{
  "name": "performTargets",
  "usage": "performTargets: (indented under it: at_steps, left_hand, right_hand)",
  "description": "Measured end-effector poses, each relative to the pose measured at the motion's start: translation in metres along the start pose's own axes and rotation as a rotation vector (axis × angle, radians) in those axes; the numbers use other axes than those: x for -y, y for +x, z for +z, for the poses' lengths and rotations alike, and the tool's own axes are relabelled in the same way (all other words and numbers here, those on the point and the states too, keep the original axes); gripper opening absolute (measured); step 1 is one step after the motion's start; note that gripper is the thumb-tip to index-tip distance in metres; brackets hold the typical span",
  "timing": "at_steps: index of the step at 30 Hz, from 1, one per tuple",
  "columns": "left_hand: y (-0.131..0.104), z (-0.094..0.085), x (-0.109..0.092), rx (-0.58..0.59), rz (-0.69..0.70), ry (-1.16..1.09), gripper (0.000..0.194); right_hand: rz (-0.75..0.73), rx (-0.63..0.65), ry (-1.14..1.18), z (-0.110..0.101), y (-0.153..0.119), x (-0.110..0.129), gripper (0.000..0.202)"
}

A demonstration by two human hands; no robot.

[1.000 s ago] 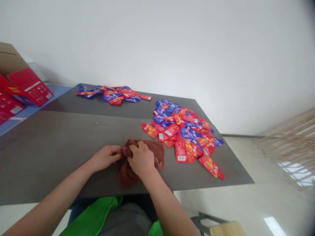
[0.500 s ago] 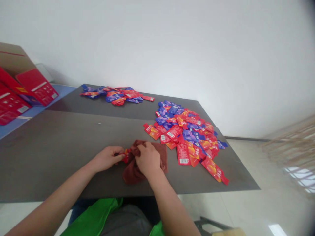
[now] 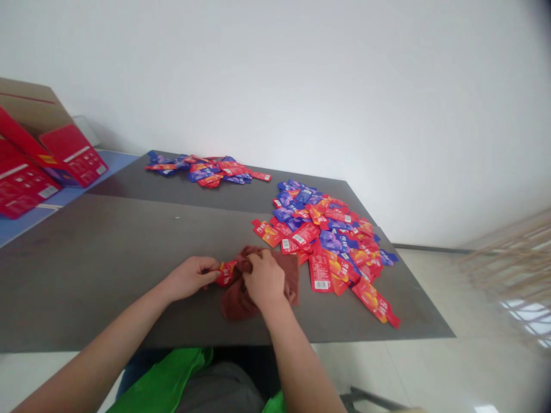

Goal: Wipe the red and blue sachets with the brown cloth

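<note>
Between the thumb and fingers of my left hand (image 3: 194, 278) is one end of a red sachet (image 3: 225, 274). The sachet's other end meets a brown cloth (image 3: 241, 301), and its far edge is hidden in the folds. My right hand (image 3: 266, 280) is closed on the bunched cloth, pressing it near the sachet. The cloth lies crumpled on the dark tabletop, with a flatter part to the right of my hand. Just beyond it spreads a large heap of red and purple sachets (image 3: 321, 240).
A second, smaller pile of sachets (image 3: 206, 170) lies at the back of the dark table (image 3: 107, 258). Red cardboard boxes (image 3: 73, 155) stand on a blue surface at the far left. A white wall rises behind, and the table's right edge borders the floor.
My right hand and the cloth have shifted slightly right, away from my left hand. More of the red sachet now shows between the two hands.
</note>
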State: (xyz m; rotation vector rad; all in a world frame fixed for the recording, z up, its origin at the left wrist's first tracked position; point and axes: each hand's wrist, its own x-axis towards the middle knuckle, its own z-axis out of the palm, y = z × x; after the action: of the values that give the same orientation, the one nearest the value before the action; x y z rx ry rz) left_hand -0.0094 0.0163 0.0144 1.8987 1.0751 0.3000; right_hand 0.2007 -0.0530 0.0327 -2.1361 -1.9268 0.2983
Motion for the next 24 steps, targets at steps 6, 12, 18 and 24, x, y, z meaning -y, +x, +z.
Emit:
performTargets:
  at_steps: [6, 12, 18, 24]
  left_hand:
    - [-0.002, -0.001, 0.0, 0.011, -0.007, -0.042, 0.03]
    - [0.001, -0.001, 0.004, 0.032, 0.007, -0.065, 0.028]
    - [0.0, -0.001, 0.003, 0.014, -0.024, -0.037, 0.034]
    - [-0.001, -0.002, 0.002, 0.008, -0.028, -0.08, 0.036]
  right_hand:
    - [0.061, -0.077, -0.034, -0.026, -0.002, -0.008, 0.019]
    - [-0.166, -0.059, 0.039, -0.007, -0.017, 0.032, 0.018]
    - [0.174, -0.067, -0.072, -0.006, 0.005, -0.021, 0.017]
    - [0.044, -0.084, 0.02, -0.002, -0.05, -0.026, 0.014]
